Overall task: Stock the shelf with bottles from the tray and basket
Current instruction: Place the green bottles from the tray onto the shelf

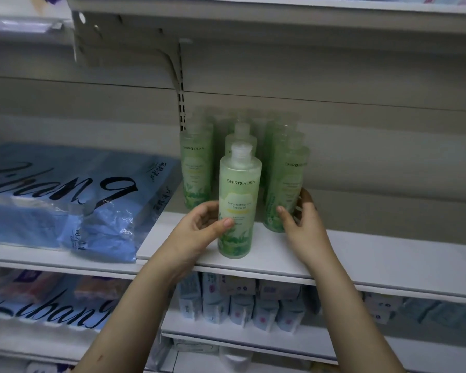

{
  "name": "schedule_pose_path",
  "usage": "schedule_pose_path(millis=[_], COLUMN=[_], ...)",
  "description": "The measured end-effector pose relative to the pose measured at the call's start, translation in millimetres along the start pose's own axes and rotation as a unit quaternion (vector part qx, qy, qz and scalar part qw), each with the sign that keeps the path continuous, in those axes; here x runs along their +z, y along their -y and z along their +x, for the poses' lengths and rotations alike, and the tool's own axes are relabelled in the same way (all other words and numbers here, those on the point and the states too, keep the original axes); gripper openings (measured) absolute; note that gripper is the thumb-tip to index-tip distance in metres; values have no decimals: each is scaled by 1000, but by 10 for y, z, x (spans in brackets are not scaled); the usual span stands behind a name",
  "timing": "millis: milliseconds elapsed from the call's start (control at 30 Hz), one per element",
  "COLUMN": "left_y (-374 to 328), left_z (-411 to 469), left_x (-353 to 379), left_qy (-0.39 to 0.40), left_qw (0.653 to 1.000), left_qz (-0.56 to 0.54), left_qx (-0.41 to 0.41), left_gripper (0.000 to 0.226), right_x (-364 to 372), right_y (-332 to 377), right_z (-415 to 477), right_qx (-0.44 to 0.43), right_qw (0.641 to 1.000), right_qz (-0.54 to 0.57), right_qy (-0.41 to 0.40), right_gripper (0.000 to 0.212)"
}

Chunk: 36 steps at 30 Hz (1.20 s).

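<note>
Left hand (199,226) grasping front bottle (240,200), upright near shelf (347,254) edge, right hand (303,224) grasping right-hand bottle (283,184), green bottles (197,165) ranked behind, blue packets (65,200) left.

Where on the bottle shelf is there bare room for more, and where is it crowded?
Widest bare shelf: right of the right front bottle in the right hand, to the frame edge. Smaller patch: in front of the left bottle row, partly covered by the left hand gripping the front middle bottle. Crowded: the blue packages left of the bottles.
</note>
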<state>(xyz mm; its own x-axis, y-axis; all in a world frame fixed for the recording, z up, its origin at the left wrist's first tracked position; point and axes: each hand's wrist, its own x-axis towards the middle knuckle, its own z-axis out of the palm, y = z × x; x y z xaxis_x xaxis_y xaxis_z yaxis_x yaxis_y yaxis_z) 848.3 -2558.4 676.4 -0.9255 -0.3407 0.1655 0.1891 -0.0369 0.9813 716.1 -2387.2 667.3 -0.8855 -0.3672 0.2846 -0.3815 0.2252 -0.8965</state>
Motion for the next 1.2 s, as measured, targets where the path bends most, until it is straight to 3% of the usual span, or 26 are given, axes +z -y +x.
schedule_pose_path(millis=[533,700,767,867,1000,1200], left_y=[-22,-119,-154,-188,-341,-557], left_z=[-24,-133,-280,-581,-963,-1488], left_x=[-9,-27,-40,-118,-342,-748], left_qy=[6,-33,-55,-70,-37,17], left_qw=[1000,999,998,997,999,999], left_qz=[-9,-37,-18,-12,-27,-39], left_qx=[-3,-3,3,-4,-8,3], left_gripper=[44,67,70,56,49,45], right_x=[28,-20,-19,55,259,520], right_y=[135,314,418,573,791,1244], right_z=[3,-331,-591,-1015,-1466,-2058], right_qx=[14,47,44,29,37,32], right_qw=[1000,996,993,983,966,950], right_qz=[7,27,56,103,157,175], right_qy=[-8,-66,-96,-148,-204,-258], right_gripper=[49,64,58,41,25,22])
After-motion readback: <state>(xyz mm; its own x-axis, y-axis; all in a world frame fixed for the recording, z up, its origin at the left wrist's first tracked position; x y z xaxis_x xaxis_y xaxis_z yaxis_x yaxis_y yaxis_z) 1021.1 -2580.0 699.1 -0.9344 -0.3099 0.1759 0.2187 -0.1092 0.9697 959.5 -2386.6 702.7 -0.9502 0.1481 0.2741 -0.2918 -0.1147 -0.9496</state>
